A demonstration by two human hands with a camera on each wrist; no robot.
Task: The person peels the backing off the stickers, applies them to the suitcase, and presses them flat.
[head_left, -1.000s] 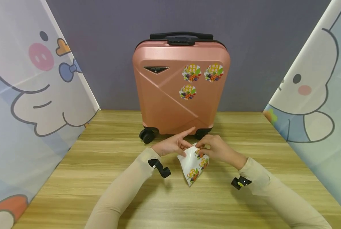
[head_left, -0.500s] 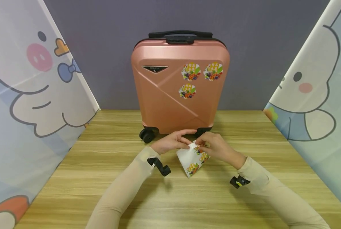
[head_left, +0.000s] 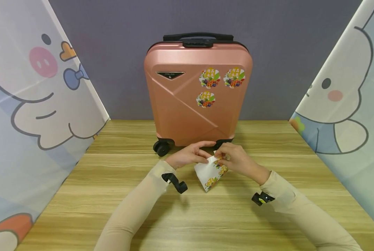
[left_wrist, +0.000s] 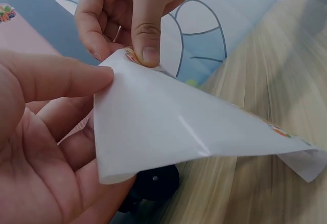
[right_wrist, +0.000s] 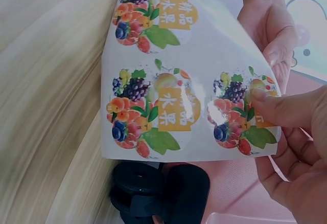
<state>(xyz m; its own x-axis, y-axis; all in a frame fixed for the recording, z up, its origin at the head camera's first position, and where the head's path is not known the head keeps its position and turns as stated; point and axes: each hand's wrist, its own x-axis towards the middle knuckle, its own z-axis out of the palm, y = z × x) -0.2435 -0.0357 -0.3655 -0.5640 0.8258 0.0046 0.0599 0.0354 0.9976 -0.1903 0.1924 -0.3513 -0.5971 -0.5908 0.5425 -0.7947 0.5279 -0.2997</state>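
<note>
In the head view a white sticker sheet [head_left: 205, 175] with fruit stickers is held bent above the table, in front of a pink suitcase [head_left: 187, 118]. My left hand [head_left: 189, 156] pinches the sheet's left edge between thumb and fingers, its index finger stretched out. At the upper right corner, my right hand [head_left: 239, 162] pinches the sheet over one printed sticker. The right wrist view shows several round fruit stickers [right_wrist: 150, 109] on the sheet's face, with the right thumb [right_wrist: 283, 109] covering part of one. The left wrist view shows the sheet's plain white back [left_wrist: 153, 121].
Three fruit stickers [head_left: 210, 78] are on the suitcase's upper right front. Its black wheels [head_left: 162, 147] stand on the wooden table [head_left: 127, 195]. Cartoon-printed panels flank the table at left [head_left: 42, 115] and right [head_left: 337, 104], with a grey wall [head_left: 111, 52] behind.
The sheet's lower end has risen toward the suitcase. My left thumb and fingers have shifted up along the sheet, and the index finger has lowered slightly. The right hand keeps its pinch, moving slightly up.
</note>
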